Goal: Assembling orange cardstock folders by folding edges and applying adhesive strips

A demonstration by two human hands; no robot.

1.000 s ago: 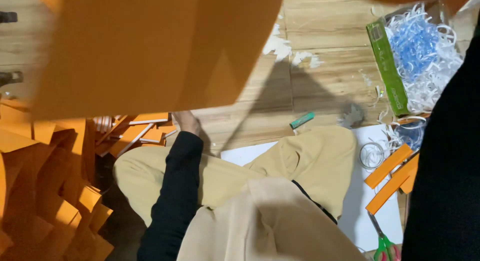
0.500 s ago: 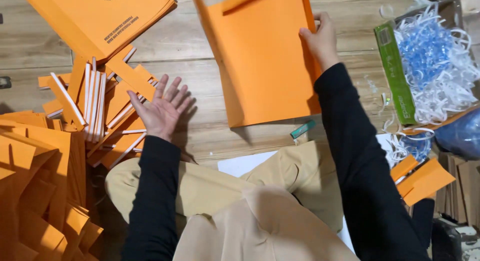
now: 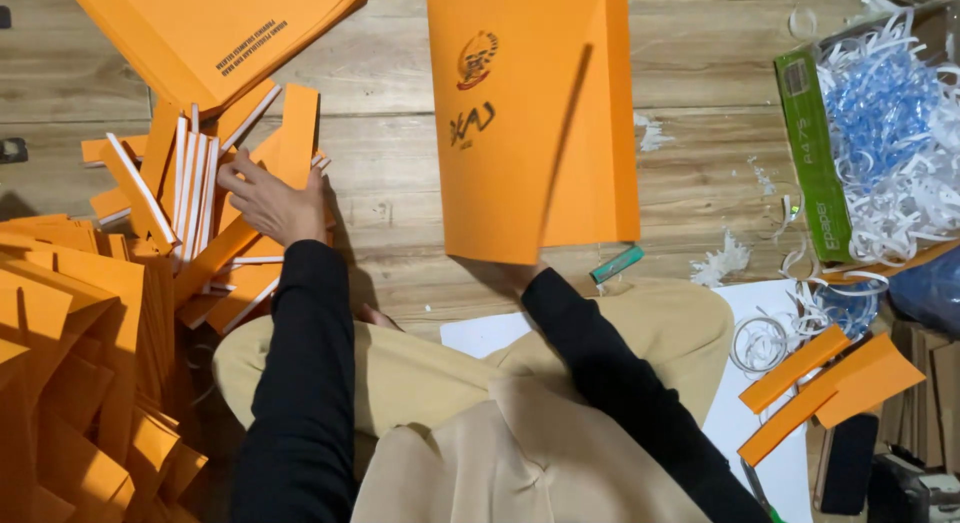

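Observation:
My right hand [image 3: 512,276] holds a large folded orange sheet [image 3: 530,123] upright by its lower edge; the sheet has a printed emblem and hides most of that hand. My left hand [image 3: 272,198] reaches out to the left and lies on a loose pile of orange strips with white edges [image 3: 190,183], its fingers spread over them with no clear grip on any one. I sit on a wooden floor [image 3: 400,73] in beige trousers and black sleeves.
A stack of flat orange sheets [image 3: 220,33] lies at top left, and a heap of folded orange pieces [image 3: 70,383] at lower left. A green box of blue and white paper shreds [image 3: 812,163] stands at right. Below it are orange strips [image 3: 820,383], a white sheet [image 3: 770,423] and a small green object [image 3: 615,265].
The orange sheet went from filling the view, to lying on the floor, to upright in my right hand, held from below. My left hand moved left onto the strip pile.

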